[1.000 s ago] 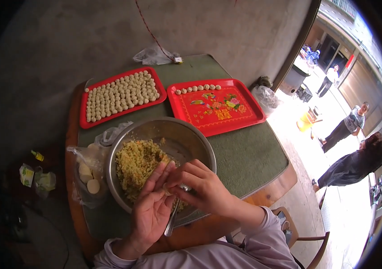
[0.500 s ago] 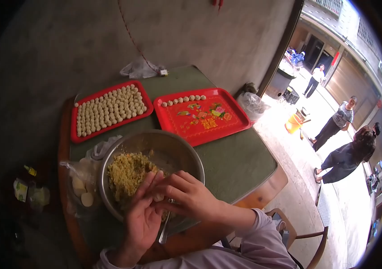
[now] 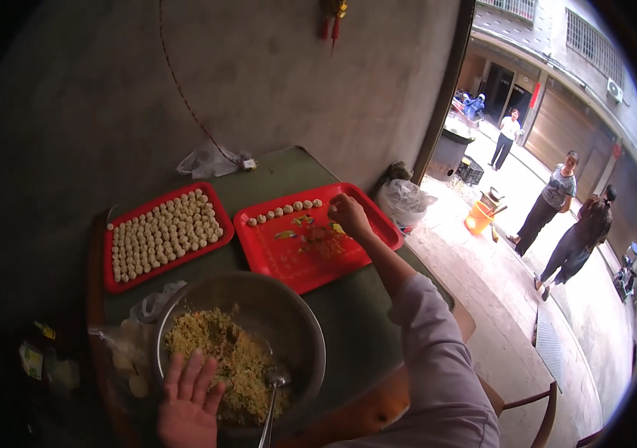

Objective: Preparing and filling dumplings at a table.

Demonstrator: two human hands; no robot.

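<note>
My left hand is open and palm up, fingers spread, at the near-left rim of a steel bowl. The bowl holds a crumbly yellow filling, and a metal spoon leans in it. My right hand reaches over a red floral tray, its fingers pinched and pointing down past the right end of a row of small pale dough balls. Whatever the fingertips hold is hidden. To the left, a second red tray is packed with rows of similar balls.
Left of the bowl, a plastic bag holds pale round pieces. Another clear bag lies by the wall. A wooden chair stands near right. Outside are several people, an orange bucket and a black crate.
My hands were together over the bowl around a small pale piece. Now the right has reached forward to the floral tray, while the left has drawn back and opened. The view has shifted.
</note>
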